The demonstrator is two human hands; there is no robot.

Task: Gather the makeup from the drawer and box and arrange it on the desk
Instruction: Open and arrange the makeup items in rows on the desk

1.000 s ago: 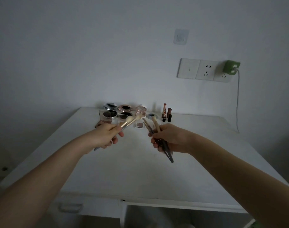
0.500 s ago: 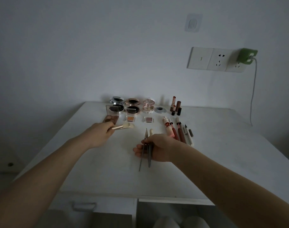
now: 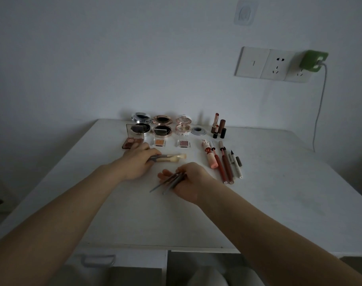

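Left hand gripping fluffy cream-tipped brushes, right hand clasping slim grey brush handles, matte white desk

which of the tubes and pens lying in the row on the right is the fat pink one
The leftmost tube: short, thick and pale pink with a figured cap, while the others in the row are slim red, brown and grey sticks.

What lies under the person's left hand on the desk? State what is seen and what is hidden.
Two pale-bristled brushes stick out to the right from under the left hand, which holds them. Their handle ends are covered by the hand.
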